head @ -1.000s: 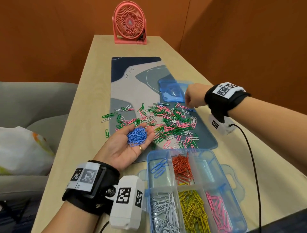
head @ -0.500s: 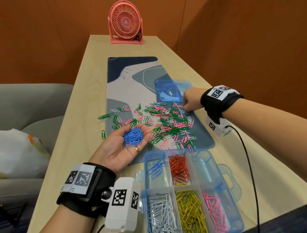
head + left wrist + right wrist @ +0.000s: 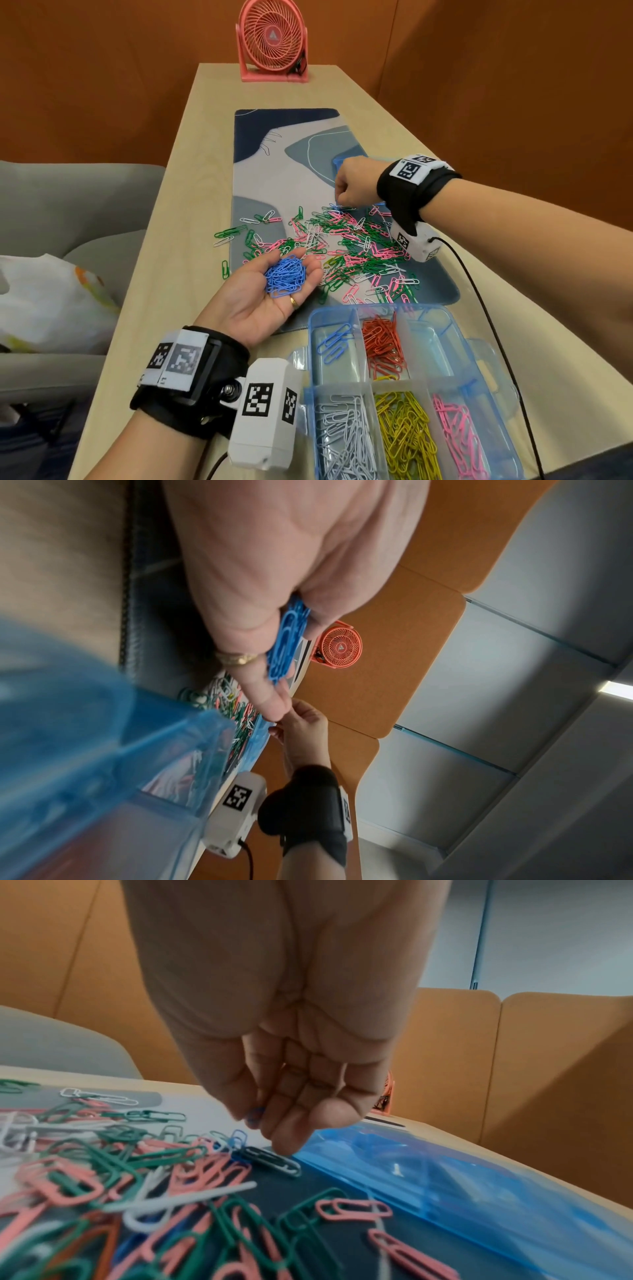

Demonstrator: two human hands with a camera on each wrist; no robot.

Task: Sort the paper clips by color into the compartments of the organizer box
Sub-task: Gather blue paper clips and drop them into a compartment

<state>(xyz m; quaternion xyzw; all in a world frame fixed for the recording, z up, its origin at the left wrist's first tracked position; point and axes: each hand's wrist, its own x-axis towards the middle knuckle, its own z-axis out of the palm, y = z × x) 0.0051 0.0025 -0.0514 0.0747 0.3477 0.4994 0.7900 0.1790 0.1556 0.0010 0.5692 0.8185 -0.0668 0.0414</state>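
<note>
My left hand (image 3: 253, 301) lies palm up over the mat's near left part, cupping a heap of blue paper clips (image 3: 286, 275); the same blue clips (image 3: 286, 642) show in the left wrist view. My right hand (image 3: 352, 183) reaches down at the far edge of the mixed pile of green, pink and white clips (image 3: 346, 246). In the right wrist view its thumb and forefinger pinch a blue clip (image 3: 255, 1115). The clear blue organizer box (image 3: 479, 346) stands near me, with blue (image 3: 334, 342), red (image 3: 382, 342), white (image 3: 342, 442), yellow (image 3: 406, 435) and pink (image 3: 459, 442) clips in separate compartments.
The box's blue lid (image 3: 445, 1177) lies on the patterned desk mat (image 3: 274, 164) just past the pile, mostly under my right hand. A pink fan (image 3: 272, 41) stands at the table's far end. A grey sofa (image 3: 68, 205) with a white bag (image 3: 44, 301) is left of the table.
My right hand has shifted left along the pile's far edge and lowered its fingers onto the clips. The left hand has kept its heap of blue clips almost still.
</note>
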